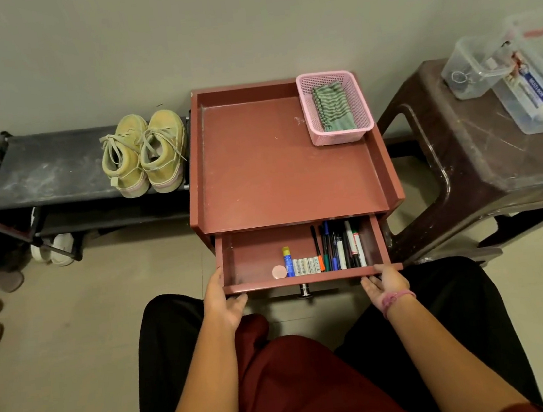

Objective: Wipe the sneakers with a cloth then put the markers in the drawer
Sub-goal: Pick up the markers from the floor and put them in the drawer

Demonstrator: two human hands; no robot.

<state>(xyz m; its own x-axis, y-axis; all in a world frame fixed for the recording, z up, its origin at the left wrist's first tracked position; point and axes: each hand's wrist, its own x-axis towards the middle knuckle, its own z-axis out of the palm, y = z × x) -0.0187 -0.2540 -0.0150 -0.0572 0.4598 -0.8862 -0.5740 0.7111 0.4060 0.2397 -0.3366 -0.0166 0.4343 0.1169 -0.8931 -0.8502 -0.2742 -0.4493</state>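
The reddish-brown wooden side cabinet with a raised rim (257, 159) is seen against the wall, its top bare apart from a pink perforated plastic basket (361, 128) set in the far right corner. In that basket the green striped folded cloth (333, 107) is laid, so the wiping is judged to be over. The pair of yellowish lace-up sneakers (144, 153) is stood side by side on the right end of the black fabric shoe rack (40, 169), just beside the cabinet, toes turned to the wall and heels toward the viewer; whether they are clean cannot be told.

The shallow reddish-brown drawer (259, 258) is pulled out toward the person. Its front edge is touched at the left corner by the left hand (222, 306) and near the right corner by the right hand (384, 284). The fingers of both are passed under the front panel; a loose hold on the panel is suggested, though the fingertips are partly hidden. Nothing else is held.

The bundle of markers and pens, black, blue, green and white (340, 248), is laid in the right part of the drawer, packed side by side. The long axes are run front to back, along the drawer's line of travel; which ends carry the caps cannot be told for most. Left of them some small white batteries (305, 266), a blue and yellow tube (287, 261) and a small pink round disc (279, 271) are placed.

The markers being in, only the closing of the drawer is judged to be left.
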